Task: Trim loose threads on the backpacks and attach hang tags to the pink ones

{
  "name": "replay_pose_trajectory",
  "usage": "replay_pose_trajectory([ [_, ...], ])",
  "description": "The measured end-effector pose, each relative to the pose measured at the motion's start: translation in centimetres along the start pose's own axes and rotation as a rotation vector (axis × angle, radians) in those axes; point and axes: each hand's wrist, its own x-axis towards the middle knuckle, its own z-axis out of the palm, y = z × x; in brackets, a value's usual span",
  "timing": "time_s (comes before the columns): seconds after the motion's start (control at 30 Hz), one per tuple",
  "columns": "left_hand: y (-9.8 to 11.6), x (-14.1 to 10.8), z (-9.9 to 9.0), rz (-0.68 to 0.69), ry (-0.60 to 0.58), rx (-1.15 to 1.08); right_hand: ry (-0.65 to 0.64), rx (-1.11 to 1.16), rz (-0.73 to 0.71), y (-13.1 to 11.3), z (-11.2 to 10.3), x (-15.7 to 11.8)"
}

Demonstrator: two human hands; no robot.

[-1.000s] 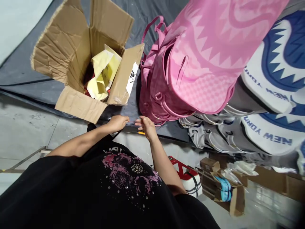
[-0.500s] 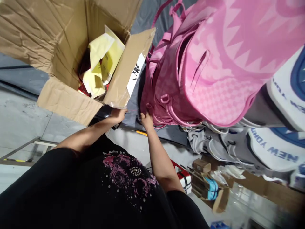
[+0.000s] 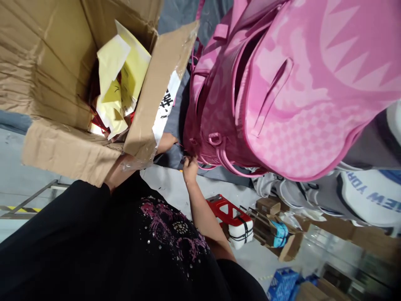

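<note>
A large pink bag (image 3: pixel 282 108) with a shark-tooth print and checks stands at the right on the grey cloth surface (image 3: pixel 171 161). My right hand (image 3: pixel 190 169) is at the bag's lower left edge, fingers bent together around something too small to make out. Left of it, my left hand (image 3: pixel 167 143) reaches out from under the flap of an open cardboard box (image 3: pixel 69 148). Its fingers point toward the bag, and a thin reddish strand seems to run from them; the grip is unclear. Yellow paper (image 3: pixel 112 62) and red items lie inside the box.
Grey and white bags (image 3: pixel 369 196) with "NEW YORK" lettering stand behind the pink bag. On the floor are a red stool (image 3: pixel 227 209), a white bundle (image 3: pixel 241 232), open cartons and blue packs (image 3: pixel 282 284). A metal frame (image 3: pixel 31 205) is at the left.
The view has shifted, with box and bag appearing larger. My left hand has moved right toward the bag, its forearm now partly under the box flap. My right hand's fingers have drawn closer together.
</note>
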Motion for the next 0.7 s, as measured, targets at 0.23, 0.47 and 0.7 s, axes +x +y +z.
replay_pose_trajectory([
  [0.23,1.7,2.1,2.5,0.048,-0.148,0.009,0.015,-0.032,0.148,-2.0,-0.7,1.0],
  [0.47,-1.2,1.5,1.6,-0.002,-0.143,-0.202,-0.016,0.053,0.233,-2.3,-3.0,-0.6],
  [0.7,-0.9,-0.8,1.6,0.040,0.059,-0.292,-0.259,0.540,0.410,-2.7,-3.8,1.8],
])
